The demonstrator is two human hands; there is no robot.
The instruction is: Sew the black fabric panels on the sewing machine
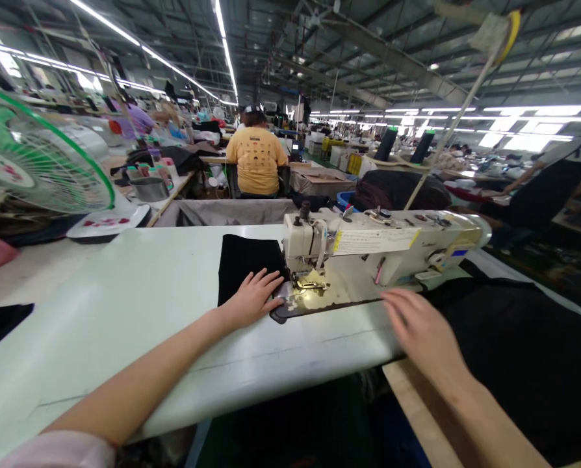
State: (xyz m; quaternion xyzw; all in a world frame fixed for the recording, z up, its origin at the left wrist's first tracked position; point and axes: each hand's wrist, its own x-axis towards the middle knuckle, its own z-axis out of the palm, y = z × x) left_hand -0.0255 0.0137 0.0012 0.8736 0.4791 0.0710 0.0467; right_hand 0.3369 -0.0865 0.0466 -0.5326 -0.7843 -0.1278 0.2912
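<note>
A black fabric piece (pixel 246 257) lies on the pale table left of the sewing machine (pixel 368 244), its right edge close to the needle area. My left hand (pixel 254 298) rests with fingers spread on the lower part of that fabric, thumb by the metal bed plate (pixel 339 294). Over the table's front edge, right of the plate, is my right hand (pixel 420 325), slightly blurred, fingers stretched forward and holding nothing that I can see. Just right of it a large black cloth (pixel 515 344) is spread out.
A green-rimmed fan (pixel 37 156) stands at the left, near a metal tin (pixel 149 188). Another black piece (pixel 2 325) lies at the left edge. A thread stand pole (pixel 446 136) rises behind the machine. Ahead, a person in a yellow shirt (pixel 256 159) sits facing away.
</note>
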